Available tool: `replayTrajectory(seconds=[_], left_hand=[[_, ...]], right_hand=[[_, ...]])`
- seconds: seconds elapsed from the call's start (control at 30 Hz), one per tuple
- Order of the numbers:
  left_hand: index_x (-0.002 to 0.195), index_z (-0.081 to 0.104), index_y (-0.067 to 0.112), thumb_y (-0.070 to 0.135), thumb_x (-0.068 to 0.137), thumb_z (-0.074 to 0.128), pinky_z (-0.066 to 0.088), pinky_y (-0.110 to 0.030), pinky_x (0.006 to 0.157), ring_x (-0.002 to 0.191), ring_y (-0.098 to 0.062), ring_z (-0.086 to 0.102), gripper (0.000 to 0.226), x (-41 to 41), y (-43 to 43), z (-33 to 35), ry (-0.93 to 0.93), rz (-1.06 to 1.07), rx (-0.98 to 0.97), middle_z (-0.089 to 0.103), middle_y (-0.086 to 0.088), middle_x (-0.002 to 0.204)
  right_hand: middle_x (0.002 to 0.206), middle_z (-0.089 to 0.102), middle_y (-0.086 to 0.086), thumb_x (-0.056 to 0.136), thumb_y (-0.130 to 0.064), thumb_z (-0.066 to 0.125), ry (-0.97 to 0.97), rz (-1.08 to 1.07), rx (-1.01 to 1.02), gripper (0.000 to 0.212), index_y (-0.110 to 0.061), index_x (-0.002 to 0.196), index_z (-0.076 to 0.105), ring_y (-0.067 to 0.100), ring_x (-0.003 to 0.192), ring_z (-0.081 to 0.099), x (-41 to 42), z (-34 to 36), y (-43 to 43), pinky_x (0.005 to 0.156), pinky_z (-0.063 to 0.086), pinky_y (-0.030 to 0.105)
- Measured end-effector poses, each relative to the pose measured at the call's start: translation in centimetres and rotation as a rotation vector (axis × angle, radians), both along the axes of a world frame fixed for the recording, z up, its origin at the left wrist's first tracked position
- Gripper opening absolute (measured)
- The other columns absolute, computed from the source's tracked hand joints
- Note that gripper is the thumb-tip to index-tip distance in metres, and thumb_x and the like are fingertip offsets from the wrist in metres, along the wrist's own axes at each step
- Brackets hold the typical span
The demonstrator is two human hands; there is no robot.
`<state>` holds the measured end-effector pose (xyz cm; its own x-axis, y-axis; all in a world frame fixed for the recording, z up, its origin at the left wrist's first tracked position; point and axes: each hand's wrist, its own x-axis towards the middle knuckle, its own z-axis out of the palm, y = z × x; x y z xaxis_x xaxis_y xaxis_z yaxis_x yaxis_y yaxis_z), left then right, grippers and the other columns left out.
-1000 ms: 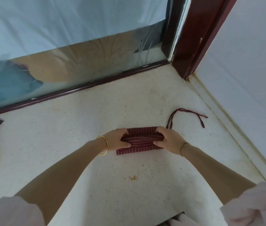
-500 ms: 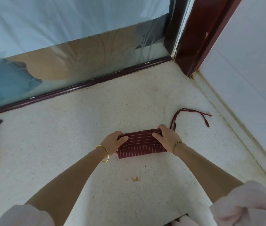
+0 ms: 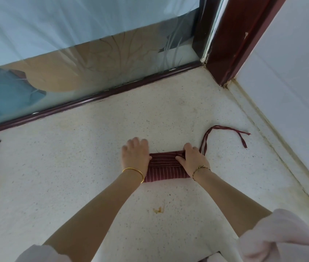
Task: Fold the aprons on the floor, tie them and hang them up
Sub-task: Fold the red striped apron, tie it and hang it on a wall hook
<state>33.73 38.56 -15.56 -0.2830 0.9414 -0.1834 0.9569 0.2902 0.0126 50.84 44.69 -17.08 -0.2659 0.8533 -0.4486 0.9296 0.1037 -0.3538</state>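
Now | striped apron (image 3: 167, 173) (folded oblong) | right hand (image 3: 192, 160) pinches it | left hand (image 3: 135, 156) grip unclear

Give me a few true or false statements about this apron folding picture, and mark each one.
1. The apron is dark red with thin pale stripes. True.
2. It hangs from a hook. False: it lies folded on the floor.
3. Its strap is tied round the bundle. False: it trails loose on the floor to the right.
4. The right hand holds the apron's right end. True.
5. The gold bangle is on the right wrist. False: it is on the left wrist.
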Motion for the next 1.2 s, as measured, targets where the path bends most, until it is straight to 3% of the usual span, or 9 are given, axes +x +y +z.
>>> replayTrajectory(seconds=[0.1,0.23,0.4,0.47,0.6,0.8,0.9,1.0,1.2], left_hand=[[0.111,0.048,0.013,0.021,0.090,0.055,0.047,-0.029,0.067,0.087,-0.020,0.052,0.024,2.1,0.0,-1.0,-0.077,-0.422,0.111,0.049,-0.007,0.104],[0.140,0.029,0.019,0.028,0.099,0.030,0.044,-0.031,0.074,0.100,-0.026,0.049,0.042,3.0,-0.4,-2.7,-0.103,-0.419,-0.032,0.043,-0.011,0.120],[0.149,-0.002,0.030,0.022,0.098,0.041,0.045,-0.031,0.079,0.098,-0.024,0.046,0.067,3.0,0.4,-2.6,-0.060,-0.458,-0.140,0.034,-0.013,0.124],[0.148,0.005,0.033,0.023,0.099,0.042,0.050,-0.031,0.075,0.090,-0.020,0.046,0.062,2.7,1.1,-1.8,-0.131,-0.432,-0.164,0.032,-0.012,0.123],[0.143,0.028,0.029,0.024,0.098,0.045,0.048,-0.028,0.074,0.080,-0.016,0.046,0.049,2.9,2.3,-1.0,-0.252,-0.341,-0.182,0.028,-0.008,0.128],[0.121,0.044,0.009,0.036,0.089,0.059,0.038,-0.036,0.094,0.113,-0.027,0.044,0.044,4.7,3.5,-0.2,0.029,-0.266,-0.255,0.053,-0.009,0.120],[0.120,0.043,0.007,0.038,0.086,0.064,0.043,-0.034,0.087,0.105,-0.026,0.051,0.051,4.4,3.8,0.2,-0.132,-0.145,-0.421,0.056,-0.010,0.112],[0.122,0.043,0.005,0.034,0.088,0.062,0.044,-0.028,0.075,0.091,-0.020,0.053,0.048,4.2,2.9,0.4,-0.387,-0.044,-0.517,0.054,-0.005,0.101],[0.125,0.047,0.010,0.019,0.087,0.063,0.046,-0.038,0.093,0.107,-0.028,0.054,0.042,4.7,1.5,1.6,-0.901,0.304,-0.400,0.054,-0.011,0.120]], right_hand=[[0.102,0.050,0.007,0.093,-0.042,0.051,-0.040,0.002,-0.024,0.037,-0.013,0.112,0.039,0.022,0.078,0.051,-0.1,0.0,0.5,0.068,0.047,0.035],[0.086,0.055,0.004,0.085,-0.041,0.064,0.111,-0.082,-0.118,0.039,-0.013,0.099,0.041,0.022,0.077,0.056,0.6,0.5,1.9,0.066,0.049,0.034],[0.087,0.060,0.005,0.092,-0.017,0.052,0.210,-0.341,0.119,0.006,-0.014,0.097,0.050,0.026,0.079,0.064,5.4,1.6,3.4,0.073,0.054,0.041],[0.092,0.060,0.006,0.093,-0.010,0.045,0.210,-0.297,0.096,0.012,-0.014,0.099,0.055,0.025,0.079,0.065,6.5,1.4,3.1,0.074,0.055,0.040],[0.107,0.055,0.001,0.088,-0.002,0.046,0.094,0.076,0.092,0.024,-0.015,0.097,0.064,0.019,0.094,0.055,6.9,0.0,0.6,0.079,0.049,0.028],[0.102,0.049,0.004,0.087,-0.018,0.060,-0.050,0.197,0.250,0.009,-0.012,0.093,0.062,0.020,0.090,0.045,7.6,-0.8,-1.1,0.064,0.040,0.028],[0.083,0.052,0.004,0.072,-0.015,0.073,-0.098,0.215,0.340,0.012,-0.012,0.071,0.061,0.023,0.077,0.048,7.9,-0.3,-1.3,0.059,0.033,0.029],[0.077,0.047,-0.004,0.080,-0.018,0.058,-0.177,0.290,0.305,0.008,-0.019,0.075,0.052,0.018,0.085,0.042,8.3,0.1,-1.5,0.069,0.027,0.027],[0.071,0.058,-0.005,0.092,-0.028,0.045,-0.168,0.110,0.200,0.014,-0.019,0.088,0.053,0.016,0.069,0.052,7.8,2.1,-1.0,0.073,0.029,0.029]])
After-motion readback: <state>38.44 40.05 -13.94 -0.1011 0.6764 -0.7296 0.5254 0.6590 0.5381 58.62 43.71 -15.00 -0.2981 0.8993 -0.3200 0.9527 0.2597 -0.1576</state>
